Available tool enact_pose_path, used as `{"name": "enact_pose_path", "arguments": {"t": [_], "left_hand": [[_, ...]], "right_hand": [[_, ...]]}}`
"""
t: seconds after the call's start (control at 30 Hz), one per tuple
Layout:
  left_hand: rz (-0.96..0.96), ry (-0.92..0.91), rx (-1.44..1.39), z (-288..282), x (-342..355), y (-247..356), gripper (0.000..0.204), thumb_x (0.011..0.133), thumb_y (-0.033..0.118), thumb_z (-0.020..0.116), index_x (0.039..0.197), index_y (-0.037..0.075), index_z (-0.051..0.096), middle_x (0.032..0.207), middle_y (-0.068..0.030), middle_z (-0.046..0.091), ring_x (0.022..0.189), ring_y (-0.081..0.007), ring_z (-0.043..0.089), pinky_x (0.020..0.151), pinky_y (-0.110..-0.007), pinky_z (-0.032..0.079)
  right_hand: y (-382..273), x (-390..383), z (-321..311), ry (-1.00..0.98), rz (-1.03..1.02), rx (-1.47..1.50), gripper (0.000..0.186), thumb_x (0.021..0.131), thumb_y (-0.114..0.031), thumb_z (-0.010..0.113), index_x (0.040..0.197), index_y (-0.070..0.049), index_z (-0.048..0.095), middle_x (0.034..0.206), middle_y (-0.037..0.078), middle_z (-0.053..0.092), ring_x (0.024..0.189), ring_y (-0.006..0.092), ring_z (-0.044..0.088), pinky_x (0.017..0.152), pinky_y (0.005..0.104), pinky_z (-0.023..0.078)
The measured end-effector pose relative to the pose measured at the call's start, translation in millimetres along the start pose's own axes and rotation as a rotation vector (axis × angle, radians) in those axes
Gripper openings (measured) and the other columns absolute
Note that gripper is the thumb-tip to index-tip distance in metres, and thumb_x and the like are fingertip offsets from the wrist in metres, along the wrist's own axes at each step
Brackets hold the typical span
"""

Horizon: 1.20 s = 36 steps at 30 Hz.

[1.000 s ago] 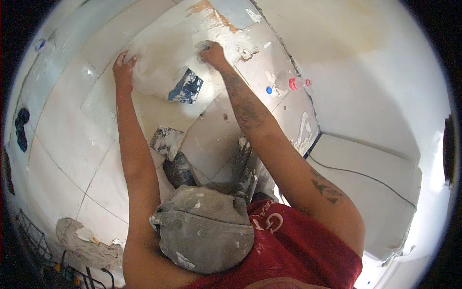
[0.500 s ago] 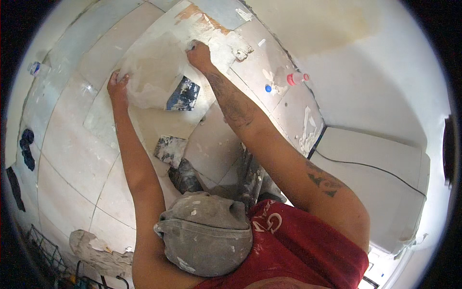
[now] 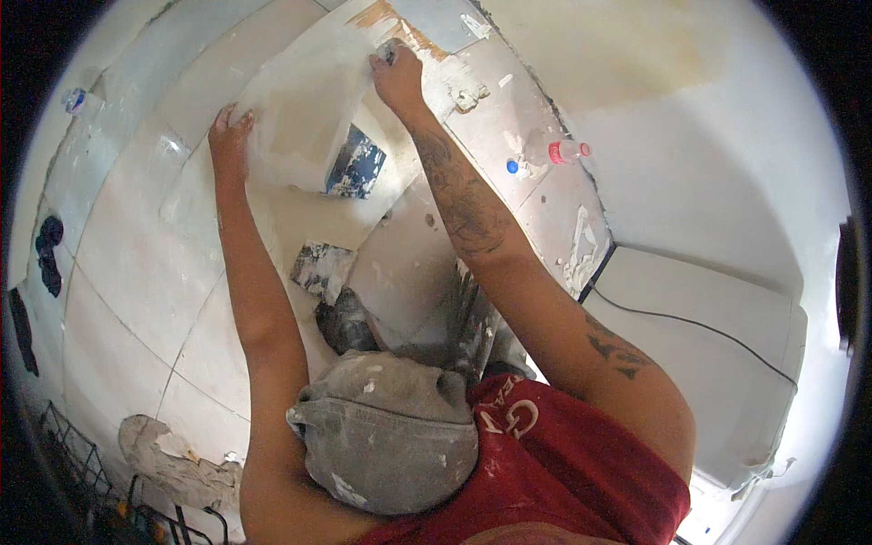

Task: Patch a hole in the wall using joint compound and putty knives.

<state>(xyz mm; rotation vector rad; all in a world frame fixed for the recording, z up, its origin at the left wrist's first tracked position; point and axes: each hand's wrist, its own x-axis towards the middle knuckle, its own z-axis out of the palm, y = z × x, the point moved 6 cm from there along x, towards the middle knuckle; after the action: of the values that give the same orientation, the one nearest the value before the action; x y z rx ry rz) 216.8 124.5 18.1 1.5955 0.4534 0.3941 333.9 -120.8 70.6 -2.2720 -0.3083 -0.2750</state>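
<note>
A pale, translucent sheet (image 3: 295, 136) is spread between my hands over a plaster-smeared board (image 3: 377, 23). My left hand (image 3: 232, 141) is at the sheet's left edge, fingers curled on it. My right hand (image 3: 398, 77) is at its upper right, closed around something small and greyish that I cannot make out. Right of the sheet's lower part lies a blue-black, white-spattered square piece (image 3: 354, 163). A similar piece (image 3: 320, 271) lies lower down beside my dark shoe (image 3: 350, 327).
A red-labelled bottle (image 3: 568, 152), a blue cap (image 3: 512, 167) and white scraps (image 3: 581, 250) lie along the right wall. A white box-like block (image 3: 690, 327) with a cable stands at right. A bottle (image 3: 74, 100), black items (image 3: 50, 254) and a wire rack (image 3: 73, 454) are at left.
Both hands first came toward me and leftward with the sheet. Since then they have moved away from me and rightward, my right hand farther, to the board's upper part.
</note>
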Motion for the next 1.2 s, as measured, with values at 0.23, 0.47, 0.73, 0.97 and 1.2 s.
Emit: {"name": "enact_pose_path", "arguments": {"t": [0.23, 0.47, 0.73, 0.97, 1.2], "left_hand": [[-0.187, -0.067, -0.033, 1.4, 9.1, 13.5, 0.052, 0.072, 0.023, 0.060, 0.114, -0.002, 0.043, 0.105, -0.0175, 0.051, 0.094, -0.0252, 0.050, 0.080, -0.034, 0.040], [-0.199, -0.161, 0.002, 3.0, -4.7, 26.9, 0.060, 0.070, 0.021, 0.064, 0.120, 0.000, 0.037, 0.102, -0.0116, 0.054, 0.090, -0.0216, 0.051, 0.077, -0.031, 0.039], [-0.059, -0.195, -0.035, 26.6, -10.1, 44.0, 0.035, 0.074, 0.012, 0.055, 0.108, 0.002, 0.052, 0.099, -0.0090, 0.055, 0.088, -0.0171, 0.052, 0.078, -0.026, 0.040], [0.271, -0.241, 0.102, 96.0, -72.2, 65.3, 0.021, 0.064, 0.005, 0.057, 0.085, 0.002, 0.057, 0.089, -0.0125, 0.059, 0.084, -0.0270, 0.056, 0.077, -0.033, 0.043], [0.249, -0.249, 0.085, 139.1, -133.7, 71.7, 0.021, 0.065, 0.000, 0.055, 0.085, 0.005, 0.055, 0.090, -0.0135, 0.055, 0.090, -0.0301, 0.052, 0.080, -0.037, 0.039]], "right_hand": [[-10.7, 13.8, -9.1, 0.059, -0.037, 0.076, 0.021, 0.069, -0.010, 0.057, 0.085, 0.004, 0.053, 0.071, 0.016, 0.060, 0.066, 0.0261, 0.059, 0.061, 0.0346, 0.045], [-12.4, 15.8, -8.8, -0.059, 0.007, 0.322, 0.013, 0.071, -0.002, 0.054, 0.083, 0.003, 0.051, 0.070, 0.011, 0.056, 0.060, 0.0180, 0.057, 0.051, 0.0295, 0.047], [-3.2, 23.7, -7.1, -0.028, -0.034, 0.395, 0.018, 0.074, -0.001, 0.053, 0.091, 0.001, 0.046, 0.079, 0.009, 0.052, 0.064, 0.0151, 0.054, 0.053, 0.0289, 0.050], [-1.4, 5.0, 22.2, -0.300, -0.012, 0.088, 0.085, 0.054, -0.031, 0.076, 0.118, -0.002, 0.029, 0.100, 0.024, 0.052, 0.092, 0.0333, 0.053, 0.080, 0.0358, 0.043], [26.4, 19.9, 24.8, -0.279, 0.028, 0.107, 0.048, 0.055, -0.014, 0.074, 0.094, 0.006, 0.054, 0.084, 0.017, 0.060, 0.076, 0.0256, 0.059, 0.069, 0.0313, 0.047]]}}
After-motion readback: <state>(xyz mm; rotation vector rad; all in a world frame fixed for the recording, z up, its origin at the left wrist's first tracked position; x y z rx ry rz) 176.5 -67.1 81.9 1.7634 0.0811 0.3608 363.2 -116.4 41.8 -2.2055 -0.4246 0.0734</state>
